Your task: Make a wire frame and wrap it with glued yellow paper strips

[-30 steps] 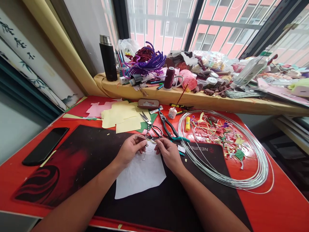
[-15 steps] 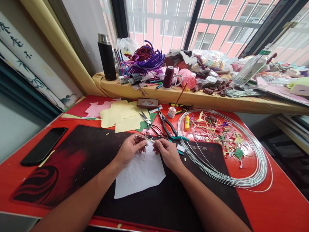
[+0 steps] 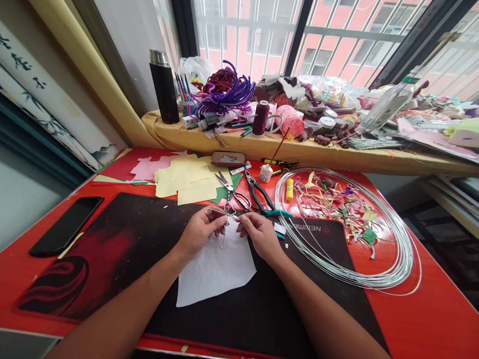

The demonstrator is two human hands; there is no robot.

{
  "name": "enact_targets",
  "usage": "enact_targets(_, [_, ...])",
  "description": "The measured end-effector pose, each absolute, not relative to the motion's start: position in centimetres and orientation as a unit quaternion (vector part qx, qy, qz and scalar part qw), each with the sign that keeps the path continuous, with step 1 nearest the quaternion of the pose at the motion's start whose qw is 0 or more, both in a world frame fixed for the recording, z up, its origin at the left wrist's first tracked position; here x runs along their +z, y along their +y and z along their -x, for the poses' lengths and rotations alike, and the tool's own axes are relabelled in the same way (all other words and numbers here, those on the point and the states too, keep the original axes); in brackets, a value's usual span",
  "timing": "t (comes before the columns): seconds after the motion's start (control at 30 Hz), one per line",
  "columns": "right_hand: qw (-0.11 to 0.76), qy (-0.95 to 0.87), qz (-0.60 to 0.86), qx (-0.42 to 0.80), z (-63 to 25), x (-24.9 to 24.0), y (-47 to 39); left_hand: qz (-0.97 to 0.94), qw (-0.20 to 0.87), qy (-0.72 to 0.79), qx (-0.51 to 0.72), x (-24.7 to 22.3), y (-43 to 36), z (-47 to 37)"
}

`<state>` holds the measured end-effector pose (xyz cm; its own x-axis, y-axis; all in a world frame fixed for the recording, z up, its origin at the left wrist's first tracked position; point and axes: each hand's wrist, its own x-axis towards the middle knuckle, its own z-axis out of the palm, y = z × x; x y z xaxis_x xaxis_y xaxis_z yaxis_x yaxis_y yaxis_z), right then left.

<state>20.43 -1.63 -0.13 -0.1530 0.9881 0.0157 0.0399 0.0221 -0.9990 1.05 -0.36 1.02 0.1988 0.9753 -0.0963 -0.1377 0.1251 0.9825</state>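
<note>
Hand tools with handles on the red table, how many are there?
2: scissors beside the yellow paper, and teal-handled pliers right of them, near the wire coil. Others may hide in clutter.

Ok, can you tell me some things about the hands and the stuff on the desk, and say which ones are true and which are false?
1. Both hands, left hand and right hand, pinch a bent wire piece. True.
2. The white paper sheet lies under the hands. True.
3. The scissors are in the right hand. False: they lie on the desk beyond the hands.
4. The black phone lies on the wire coil. False: it lies far left, the coil on the right.
5. The black flask stands upright on the sill. True.
</note>
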Motion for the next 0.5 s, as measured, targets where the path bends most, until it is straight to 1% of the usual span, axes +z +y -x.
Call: enact_targets(0.5, [0.45, -0.55, 0.455, 0.536, -20.37, -0.06, -1.63, -0.515, 0.585, 0.449, 0.438, 1.08, -0.57, -1.18])
